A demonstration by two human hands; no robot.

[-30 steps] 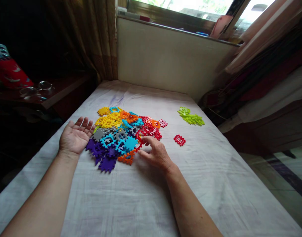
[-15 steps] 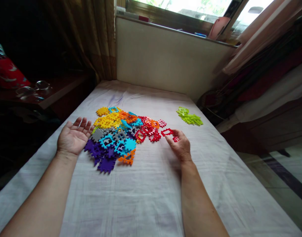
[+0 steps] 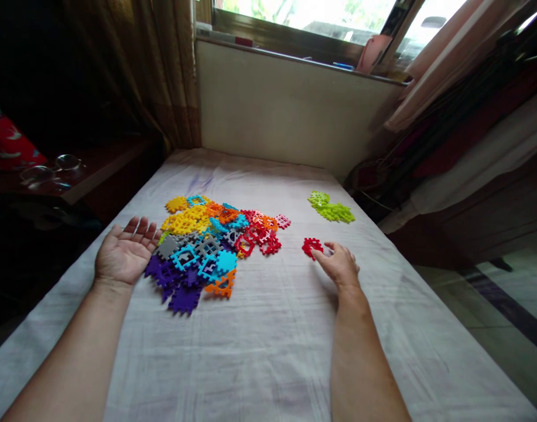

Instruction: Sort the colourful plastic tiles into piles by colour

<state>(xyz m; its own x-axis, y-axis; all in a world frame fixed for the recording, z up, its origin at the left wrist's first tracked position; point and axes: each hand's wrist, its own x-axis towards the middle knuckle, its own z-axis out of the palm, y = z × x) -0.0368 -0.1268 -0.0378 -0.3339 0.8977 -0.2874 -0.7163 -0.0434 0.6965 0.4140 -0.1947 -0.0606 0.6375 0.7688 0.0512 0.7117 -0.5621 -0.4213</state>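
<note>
My right hand [image 3: 339, 264] is beside the red interlocking plastic tile [image 3: 311, 247] on the sheet, thumb and fingers apart. The thumb tip is at the tile's edge; I cannot tell whether it touches. More than one red tile may be stacked there. Palm up and fingers spread, my left hand [image 3: 126, 252] rests at the left side of a mixed pile, holding nothing. The pile has purple tiles [image 3: 185, 299], yellow tiles [image 3: 183, 221], light blue tiles [image 3: 226, 262], grey tiles [image 3: 166, 247], orange tiles [image 3: 224, 285] and red tiles [image 3: 268, 241].
Lime green tiles [image 3: 336, 212] lie in a separate group at the far right of the sheet-covered bed [image 3: 250, 351]. Eyeglasses [image 3: 68, 162] and a red patterned item [image 3: 11, 143] are on the dark table at left. A wall [image 3: 277, 105] and window stand behind; clothes hang at right.
My right hand has let go of a red frame-like tile and drawn back to the right; red now lies on the sheet by its fingertips. My left hand keeps its pose. The view shifted slightly.
</note>
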